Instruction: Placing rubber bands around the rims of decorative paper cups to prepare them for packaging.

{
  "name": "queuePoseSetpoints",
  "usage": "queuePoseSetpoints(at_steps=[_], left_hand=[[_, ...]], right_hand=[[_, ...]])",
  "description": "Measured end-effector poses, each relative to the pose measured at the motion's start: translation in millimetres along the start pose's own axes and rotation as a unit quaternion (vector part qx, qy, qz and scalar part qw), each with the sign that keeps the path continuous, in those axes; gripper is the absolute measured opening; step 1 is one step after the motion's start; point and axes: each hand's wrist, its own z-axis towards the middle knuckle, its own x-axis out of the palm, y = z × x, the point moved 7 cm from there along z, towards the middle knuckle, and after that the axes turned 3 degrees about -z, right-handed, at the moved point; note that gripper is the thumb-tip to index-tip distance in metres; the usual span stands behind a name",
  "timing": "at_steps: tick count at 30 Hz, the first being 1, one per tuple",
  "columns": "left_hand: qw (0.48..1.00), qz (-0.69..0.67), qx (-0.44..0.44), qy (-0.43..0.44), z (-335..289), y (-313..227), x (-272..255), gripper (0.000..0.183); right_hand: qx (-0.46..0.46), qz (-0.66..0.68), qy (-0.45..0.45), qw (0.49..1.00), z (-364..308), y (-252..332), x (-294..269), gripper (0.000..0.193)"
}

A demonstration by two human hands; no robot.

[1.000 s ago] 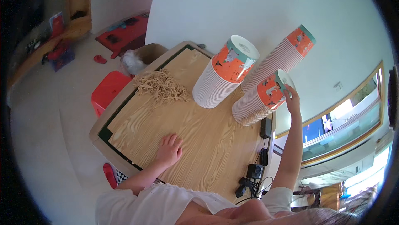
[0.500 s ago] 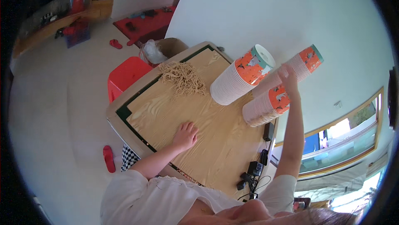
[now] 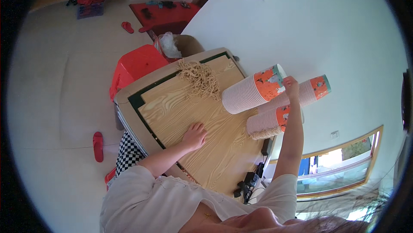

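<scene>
My left hand (image 3: 195,136) rests palm down on the wooden tabletop (image 3: 215,147), its fingers outstretched and nothing in it. My right hand (image 3: 291,87) is at the top of the front stack of paper cups (image 3: 244,96), its curled fingers closed at the green rim of the uppermost cup; the fingertips are partly hidden. These cups carry an orange printed band under the rim. A second cup stack (image 3: 307,94) stands behind, partly covered by my hand. Nearer me is a shorter stack (image 3: 262,123); tan cords (image 3: 266,134) lie along its base.
A tangled heap of tan cord (image 3: 200,80) lies on the table's far left part. Black adapters and cables (image 3: 247,181) sit at the right edge. Beside the table are a red plastic stool (image 3: 137,65) and a cardboard box (image 3: 187,46); a white wall rises behind the cups.
My right hand has moved from beside the rear stack to the rim of the front stack. My left hand stays on the tabletop. The whole view has shifted slightly.
</scene>
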Motion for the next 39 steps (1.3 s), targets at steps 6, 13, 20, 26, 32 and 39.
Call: queuePoseSetpoints(at_steps=[6, 13, 20, 26, 32, 39], left_hand=[[1.000, 0.023, -0.002, 0.003, 3, 3, 12, 0.034], [0.998, 0.041, -0.008, 0.036, 2, 5, 16, 0.037], [0.999, 0.040, 0.012, 0.018, 2, 2, 12, 0.038], [0.999, 0.025, 0.010, 0.040, 6, 0, 14, 0.037], [0.999, -0.006, 0.027, 0.029, 69, -26, 4, 0.045], [0.994, 0.020, 0.095, -0.041, 200, -110, -12, 0.055]], right_hand=[[-0.013, -0.004, -0.025, 1.000, 0, -8, -5, 0.008], [-0.045, -0.018, -0.037, 0.998, -5, 4, -8, 0.008], [-0.034, 0.004, -0.023, 0.999, -3, 4, -17, 0.010], [-0.016, 0.012, -0.014, 1.000, 1, -8, -28, 0.010], [-0.011, -0.026, -0.024, 0.999, -6, 16, -32, 0.011], [-0.034, -0.018, -0.088, 0.995, 1, 28, -57, 0.010]])
